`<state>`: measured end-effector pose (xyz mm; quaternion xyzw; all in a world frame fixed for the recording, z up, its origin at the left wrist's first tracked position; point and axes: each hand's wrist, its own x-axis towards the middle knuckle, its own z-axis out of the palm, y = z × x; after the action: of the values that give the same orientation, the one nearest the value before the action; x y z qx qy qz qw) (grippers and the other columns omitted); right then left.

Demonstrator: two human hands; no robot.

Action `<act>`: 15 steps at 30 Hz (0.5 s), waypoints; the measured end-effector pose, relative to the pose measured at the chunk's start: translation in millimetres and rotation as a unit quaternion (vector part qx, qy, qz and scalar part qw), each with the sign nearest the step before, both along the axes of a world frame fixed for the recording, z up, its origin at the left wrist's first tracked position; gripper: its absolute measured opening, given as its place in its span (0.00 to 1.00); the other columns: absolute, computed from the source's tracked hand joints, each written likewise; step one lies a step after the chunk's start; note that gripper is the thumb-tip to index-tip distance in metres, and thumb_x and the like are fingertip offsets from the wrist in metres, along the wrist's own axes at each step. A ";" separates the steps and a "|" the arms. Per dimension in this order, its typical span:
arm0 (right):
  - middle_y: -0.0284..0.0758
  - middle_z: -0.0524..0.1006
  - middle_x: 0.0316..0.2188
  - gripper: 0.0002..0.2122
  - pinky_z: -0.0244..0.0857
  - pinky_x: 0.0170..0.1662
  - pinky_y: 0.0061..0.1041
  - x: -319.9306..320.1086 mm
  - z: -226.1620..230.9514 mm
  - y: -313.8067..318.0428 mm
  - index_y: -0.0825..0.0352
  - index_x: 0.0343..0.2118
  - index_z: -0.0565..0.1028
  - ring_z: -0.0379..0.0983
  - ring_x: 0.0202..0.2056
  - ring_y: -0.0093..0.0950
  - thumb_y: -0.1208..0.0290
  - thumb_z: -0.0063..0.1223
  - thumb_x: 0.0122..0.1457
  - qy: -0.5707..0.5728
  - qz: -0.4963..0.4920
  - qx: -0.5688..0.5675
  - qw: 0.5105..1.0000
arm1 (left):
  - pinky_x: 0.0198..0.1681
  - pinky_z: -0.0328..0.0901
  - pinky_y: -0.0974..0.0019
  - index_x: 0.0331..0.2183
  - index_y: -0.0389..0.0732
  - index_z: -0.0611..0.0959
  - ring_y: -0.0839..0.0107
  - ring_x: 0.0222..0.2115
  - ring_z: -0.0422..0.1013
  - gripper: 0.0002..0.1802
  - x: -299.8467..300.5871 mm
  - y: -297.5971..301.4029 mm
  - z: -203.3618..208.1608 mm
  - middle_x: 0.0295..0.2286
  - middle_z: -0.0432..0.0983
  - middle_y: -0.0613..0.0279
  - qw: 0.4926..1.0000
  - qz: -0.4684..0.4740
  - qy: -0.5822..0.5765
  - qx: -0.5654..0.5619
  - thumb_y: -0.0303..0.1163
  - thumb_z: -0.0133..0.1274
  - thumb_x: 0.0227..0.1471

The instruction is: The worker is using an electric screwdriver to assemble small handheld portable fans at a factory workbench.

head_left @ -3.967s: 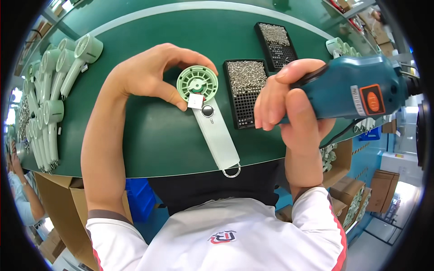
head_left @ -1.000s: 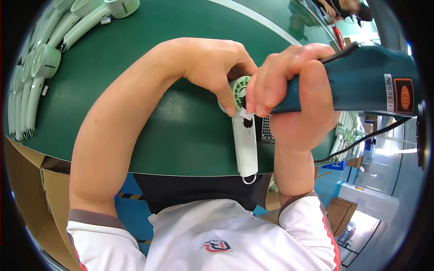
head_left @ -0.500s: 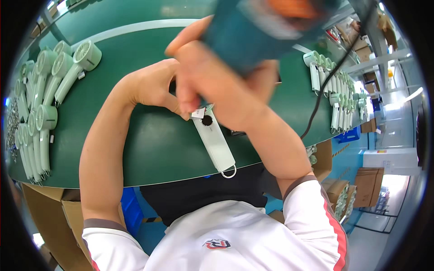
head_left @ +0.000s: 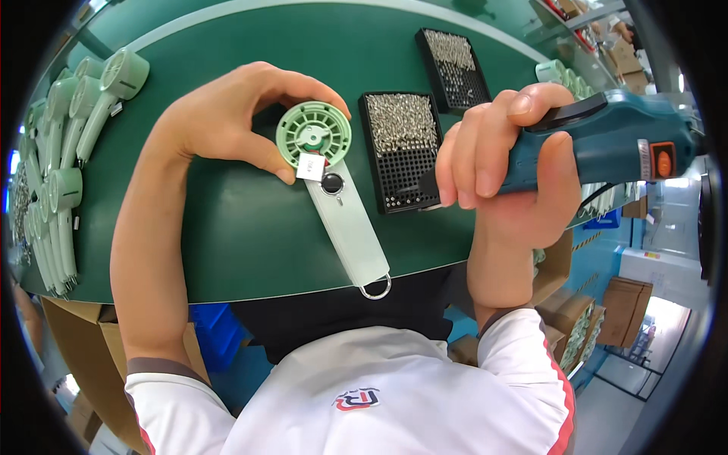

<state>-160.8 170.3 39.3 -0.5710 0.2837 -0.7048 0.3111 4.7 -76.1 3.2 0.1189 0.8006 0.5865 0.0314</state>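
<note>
My left hand (head_left: 239, 114) grips the round head of a pale green handheld fan (head_left: 350, 227), thumb at one side and fingers round the other. The fan lies on the table with its open head up, its handle and wire loop toward me. A white tag (head_left: 310, 166) sits where head meets handle. In my right hand (head_left: 504, 163) is a teal electric screwdriver (head_left: 607, 140), held level with its tip pointing left. That tip is over the near right corner of a black screw tray (head_left: 406, 163), where a few screws stand in holes; whether it touches one I cannot tell.
A second black screw tray (head_left: 455, 68) lies behind the first. Many pale green fans (head_left: 83, 114) stand along the left edge, and more (head_left: 565, 76) at the right. The green table (head_left: 235, 250) ends close to my body. Cardboard boxes (head_left: 561, 265) are below it.
My right hand has swung the electric screwdriver from over the fan's head to the screw tray at the right. My left hand still holds the fan, whose head is now uncovered.
</note>
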 end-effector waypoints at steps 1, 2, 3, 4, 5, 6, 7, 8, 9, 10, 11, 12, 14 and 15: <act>0.33 0.71 0.21 0.18 0.68 0.20 0.29 1.2 -1.3 1.9 0.68 0.54 0.68 0.67 0.18 0.25 0.57 0.37 0.74 0.015 -0.008 0.008 1.000 | 0.51 0.70 0.69 0.51 0.34 0.81 0.75 0.41 0.76 0.40 0.8 -0.1 -1.3 0.41 0.82 0.63 1.000 -0.001 -0.005 0.009 0.24 0.75 0.31; 0.33 0.71 0.21 0.18 0.69 0.20 0.28 0.3 -1.0 3.2 0.68 0.54 0.68 0.67 0.18 0.25 0.57 0.38 0.74 0.033 -0.013 0.016 0.999 | 0.52 0.70 0.69 0.52 0.34 0.81 0.75 0.41 0.76 0.40 0.4 0.0 -0.8 0.41 0.82 0.62 1.000 0.001 -0.007 0.016 0.24 0.75 0.31; 0.33 0.71 0.21 0.19 0.69 0.20 0.28 -0.7 -0.2 5.4 0.67 0.54 0.67 0.67 0.18 0.25 0.56 0.38 0.74 0.032 -0.017 0.036 0.999 | 0.54 0.69 0.68 0.52 0.33 0.81 0.75 0.42 0.76 0.40 -0.7 0.4 1.1 0.42 0.82 0.61 1.000 0.003 -0.014 0.015 0.24 0.74 0.31; 0.33 0.71 0.21 0.19 0.69 0.20 0.28 -1.3 -0.3 6.7 0.67 0.54 0.67 0.67 0.18 0.25 0.56 0.38 0.74 0.028 -0.019 0.037 0.999 | 0.54 0.69 0.68 0.52 0.33 0.81 0.75 0.42 0.76 0.40 -1.4 0.9 1.4 0.42 0.82 0.61 1.000 0.001 -0.018 0.016 0.24 0.74 0.31; 0.33 0.72 0.22 0.19 0.70 0.20 0.28 -1.1 -0.3 7.8 0.67 0.54 0.67 0.67 0.18 0.25 0.56 0.39 0.74 0.035 -0.025 0.046 0.998 | 0.54 0.69 0.68 0.52 0.33 0.81 0.74 0.42 0.76 0.40 -1.8 1.3 1.3 0.42 0.82 0.61 1.000 0.002 -0.017 0.014 0.25 0.75 0.31; 0.33 0.72 0.22 0.19 0.70 0.21 0.28 -0.7 -0.2 8.8 0.67 0.54 0.67 0.67 0.18 0.25 0.56 0.39 0.74 0.044 -0.031 0.055 0.997 | 0.54 0.69 0.68 0.52 0.33 0.81 0.74 0.43 0.76 0.41 -1.9 1.7 1.5 0.42 0.82 0.61 1.000 0.003 -0.015 0.012 0.25 0.75 0.31; 0.33 0.72 0.22 0.19 0.70 0.21 0.28 0.0 0.0 9.8 0.67 0.54 0.67 0.67 0.18 0.25 0.56 0.39 0.74 0.042 -0.033 0.057 0.997 | 0.55 0.68 0.67 0.52 0.32 0.81 0.74 0.43 0.76 0.41 -1.9 2.1 2.3 0.42 0.82 0.60 1.000 0.002 -0.020 0.017 0.25 0.75 0.31; 0.33 0.72 0.22 0.18 0.70 0.21 0.28 0.6 -0.2 10.6 0.67 0.54 0.67 0.68 0.18 0.25 0.56 0.39 0.74 0.046 -0.036 0.063 0.996 | 0.55 0.68 0.67 0.52 0.32 0.81 0.74 0.43 0.76 0.41 -1.9 2.5 1.9 0.42 0.82 0.60 1.000 0.002 -0.021 0.019 0.25 0.75 0.31; 0.33 0.73 0.22 0.18 0.70 0.21 0.28 1.5 -0.2 11.2 0.67 0.54 0.67 0.68 0.18 0.25 0.56 0.40 0.74 0.051 -0.039 0.068 0.996 | 0.55 0.68 0.67 0.52 0.32 0.81 0.74 0.43 0.76 0.41 -1.8 2.7 1.3 0.42 0.82 0.60 1.000 0.003 -0.022 0.019 0.26 0.75 0.31; 0.33 0.73 0.22 0.18 0.70 0.21 0.28 2.5 -0.2 11.4 0.67 0.53 0.67 0.68 0.18 0.25 0.56 0.41 0.73 0.056 -0.041 0.073 0.995 | 0.55 0.68 0.67 0.52 0.32 0.81 0.74 0.43 0.76 0.41 -1.6 2.9 0.2 0.42 0.82 0.60 1.000 0.004 -0.023 0.019 0.26 0.75 0.31; 0.33 0.73 0.22 0.18 0.70 0.21 0.28 3.6 1.1 11.7 0.67 0.53 0.68 0.68 0.18 0.25 0.56 0.41 0.73 0.062 -0.044 0.077 0.994 | 0.55 0.68 0.67 0.52 0.32 0.81 0.74 0.43 0.76 0.41 -1.7 3.2 0.5 0.42 0.82 0.60 1.000 0.005 -0.023 0.020 0.26 0.75 0.31; 0.33 0.73 0.22 0.17 0.70 0.21 0.28 4.6 2.1 11.6 0.67 0.53 0.68 0.69 0.18 0.25 0.57 0.42 0.73 0.068 -0.046 0.081 0.993 | 0.55 0.69 0.67 0.52 0.32 0.81 0.74 0.43 0.76 0.41 -2.1 3.3 0.8 0.42 0.82 0.60 1.000 0.001 -0.014 0.018 0.26 0.75 0.31; 0.33 0.73 0.21 0.17 0.70 0.20 0.28 6.5 2.0 10.9 0.67 0.53 0.68 0.69 0.18 0.25 0.57 0.43 0.73 0.074 -0.049 0.087 0.992 | 0.55 0.69 0.68 0.52 0.32 0.81 0.74 0.43 0.76 0.41 -1.5 2.7 0.3 0.42 0.82 0.60 1.000 -0.001 -0.004 0.016 0.26 0.75 0.31; 0.33 0.73 0.21 0.17 0.70 0.20 0.28 7.5 1.3 10.4 0.67 0.52 0.68 0.68 0.18 0.25 0.56 0.43 0.73 0.079 -0.054 0.092 0.991 | 0.54 0.69 0.68 0.52 0.32 0.81 0.74 0.43 0.76 0.41 -0.8 2.3 -0.7 0.42 0.82 0.60 1.000 -0.001 0.001 0.014 0.26 0.75 0.32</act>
<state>-153.3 180.7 40.5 -0.5776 0.4015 -0.6442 0.3002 3.9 -73.8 2.5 0.1210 0.7920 0.5977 0.0294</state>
